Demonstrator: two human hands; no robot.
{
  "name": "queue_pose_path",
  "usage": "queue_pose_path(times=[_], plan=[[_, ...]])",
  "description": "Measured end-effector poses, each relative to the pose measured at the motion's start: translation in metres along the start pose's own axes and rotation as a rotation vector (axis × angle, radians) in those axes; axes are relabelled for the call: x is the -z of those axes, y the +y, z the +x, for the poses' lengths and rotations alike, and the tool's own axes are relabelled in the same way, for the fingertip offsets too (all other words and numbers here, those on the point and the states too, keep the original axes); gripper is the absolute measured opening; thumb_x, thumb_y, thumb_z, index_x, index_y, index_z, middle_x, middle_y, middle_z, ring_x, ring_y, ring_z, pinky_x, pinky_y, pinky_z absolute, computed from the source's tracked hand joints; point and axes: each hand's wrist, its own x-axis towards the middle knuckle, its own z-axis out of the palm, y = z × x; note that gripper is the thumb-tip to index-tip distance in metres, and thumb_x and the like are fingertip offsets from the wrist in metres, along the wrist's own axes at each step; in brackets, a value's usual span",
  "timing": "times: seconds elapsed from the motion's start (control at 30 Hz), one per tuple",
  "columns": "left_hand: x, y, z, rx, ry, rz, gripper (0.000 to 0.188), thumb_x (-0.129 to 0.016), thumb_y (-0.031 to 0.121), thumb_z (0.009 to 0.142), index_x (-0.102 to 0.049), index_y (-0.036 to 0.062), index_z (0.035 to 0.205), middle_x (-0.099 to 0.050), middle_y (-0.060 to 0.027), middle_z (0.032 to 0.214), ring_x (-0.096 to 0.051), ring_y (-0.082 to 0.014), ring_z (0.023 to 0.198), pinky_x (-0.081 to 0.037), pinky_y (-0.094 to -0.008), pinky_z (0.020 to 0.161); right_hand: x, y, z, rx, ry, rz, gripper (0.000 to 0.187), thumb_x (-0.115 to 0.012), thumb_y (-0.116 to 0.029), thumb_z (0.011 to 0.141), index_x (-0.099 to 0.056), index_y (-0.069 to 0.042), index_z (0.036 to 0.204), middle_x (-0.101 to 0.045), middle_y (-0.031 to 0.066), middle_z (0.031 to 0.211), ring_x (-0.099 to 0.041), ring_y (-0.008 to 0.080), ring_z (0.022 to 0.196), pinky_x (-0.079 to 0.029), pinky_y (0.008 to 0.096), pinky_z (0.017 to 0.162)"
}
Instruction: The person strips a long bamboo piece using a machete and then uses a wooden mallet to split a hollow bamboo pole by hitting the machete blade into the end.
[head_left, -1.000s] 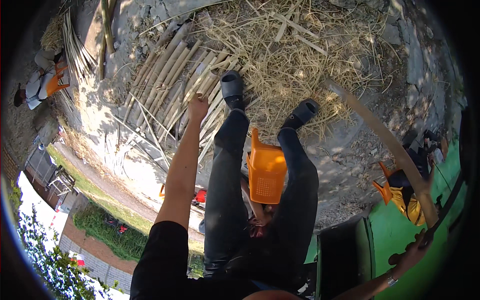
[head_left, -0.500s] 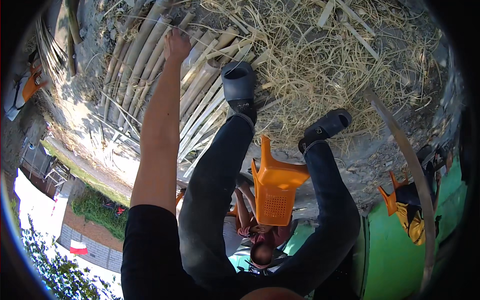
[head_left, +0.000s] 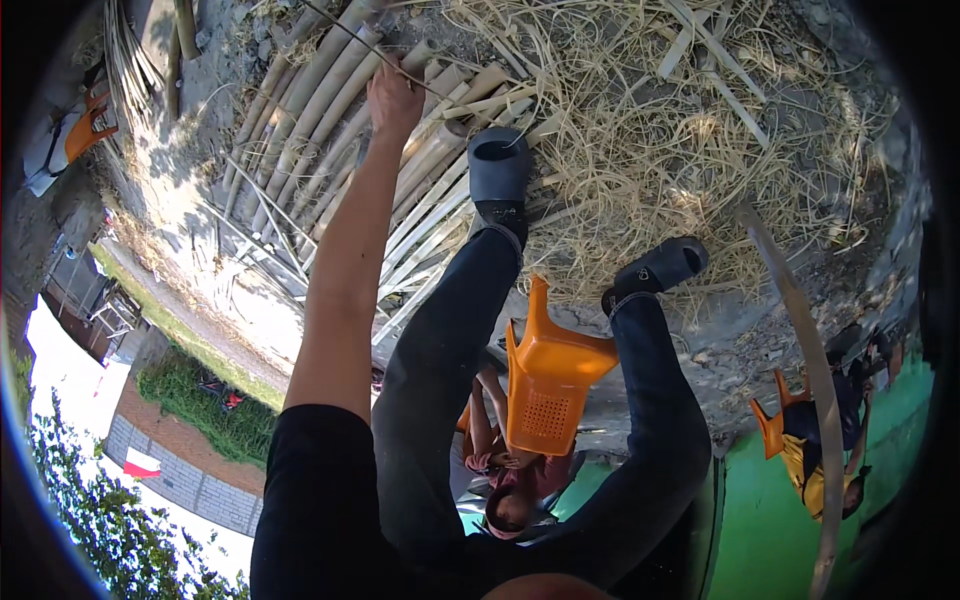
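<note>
My left arm stretches up to the far left, over a row of bamboo poles [head_left: 325,100]. My left hand [head_left: 396,102] is closed, its fingers bent round a thin dark strip [head_left: 345,28] that runs slantwise across the poles. Beside that hand lie pale split bamboo slats [head_left: 412,235], next to my left foot in a dark slipper [head_left: 499,165]. My right hand is out of the picture.
Loose bamboo shavings [head_left: 690,150] cover the ground ahead of my feet. An orange plastic chair [head_left: 565,365] stands between my legs, with a seated person [head_left: 520,485] near it. At right are a long wooden pole [head_left: 806,320] and another seated person [head_left: 805,465].
My left hand has shifted right and a little nearer, and a dark strip now crosses at its fingers. The whole view has swung slightly.
</note>
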Motion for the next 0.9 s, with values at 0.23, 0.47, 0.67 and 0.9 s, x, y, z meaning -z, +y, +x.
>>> queue_pose_path(times=[0.23,0.47,0.67,0.9], plan=[[0.288,0.051,0.048,0.062,0.538,-0.411,0.025,-0.075,0.021,0.092,-0.071,-0.0017,0.084,-0.069,-0.0106,0.065,-0.066,-0.0159,0.058,-0.049,-0.0306,0.054,-0.205,-0.082,-0.031,0.744,-0.477,-0.419,0.048,-0.055,-0.035,0.100,-0.050,0.000,0.132,-0.054,0.0156,0.121,-0.053,0.0255,0.104,-0.043,0.0359,0.089],[0.576,0.232,0.074,0.074,0.462,-0.881,0.040,-0.067,0.018,0.099,-0.050,0.0058,0.065,-0.050,0.0003,0.056,-0.045,-0.0078,0.052,-0.033,-0.0262,0.049,-0.247,-0.134,-0.082,0.296,-0.324,-0.178,0.067,-0.059,-0.027,0.095,-0.038,-0.007,0.155,-0.055,0.0034,0.084,-0.042,0.0080,0.060,-0.036,0.0276,0.056],[0.669,0.424,0.018,-0.249,0.109,-1.148,0.040,-0.061,0.032,0.103,-0.048,0.0057,0.077,-0.048,-0.0020,0.065,-0.042,-0.0120,0.057,-0.032,-0.0299,0.053,-0.253,-0.199,-0.169,-0.017,-0.634,0.098,0.075,-0.065,-0.025,0.096,-0.026,-0.011,0.159,-0.061,0.0067,0.086,-0.056,0.0101,0.064,-0.047,0.0312,0.059],[0.638,0.606,-0.059,0.053,0.092,-0.829,0.048,-0.055,0.045,0.105,-0.065,-0.0020,0.111,-0.063,-0.0114,0.101,-0.060,-0.0200,0.091,-0.049,-0.0362,0.076,-0.253,-0.193,-0.207,0.305,-0.563,0.409,0.085,-0.065,0.005,0.085,-0.021,-0.003,0.157,-0.028,0.0253,0.141,-0.054,0.0333,0.106,-0.050,0.0429,0.093]])
